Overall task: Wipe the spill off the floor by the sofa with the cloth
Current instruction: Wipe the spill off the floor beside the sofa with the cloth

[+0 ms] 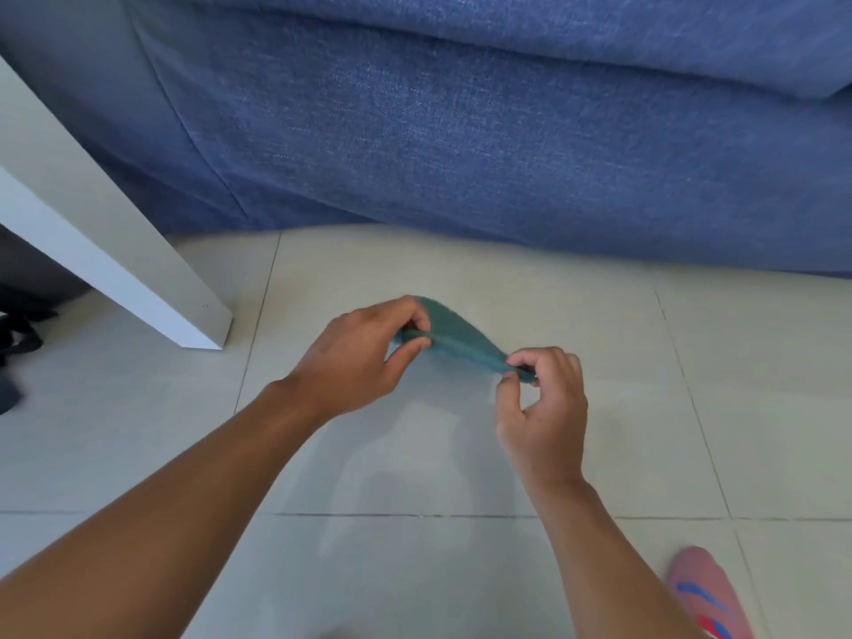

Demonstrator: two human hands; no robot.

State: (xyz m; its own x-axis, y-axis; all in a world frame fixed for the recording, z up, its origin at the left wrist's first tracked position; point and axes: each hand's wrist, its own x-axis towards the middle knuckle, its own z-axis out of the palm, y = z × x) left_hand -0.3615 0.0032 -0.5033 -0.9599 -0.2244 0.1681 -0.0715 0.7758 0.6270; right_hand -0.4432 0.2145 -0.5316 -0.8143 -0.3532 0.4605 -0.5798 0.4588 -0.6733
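I see my 2 hands stretching a small teal terry cloth (454,339) between them above the pale tiled floor (599,315). My left hand (357,357) has its fingers (415,322) closed on the cloth's far end; my right hand (546,408) pinches the near end between thumb and forefinger. Beyond the fingers stands the blue fabric sofa (461,131), and left of them a white furniture leg (115,251). A pink slipper (705,592) lies near my right forearm.

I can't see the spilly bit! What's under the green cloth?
The cloth is stretched between the left hand and right hand, above pale floor tiles. Faint streaks show nearer. Whatever lies directly under it stays hidden.
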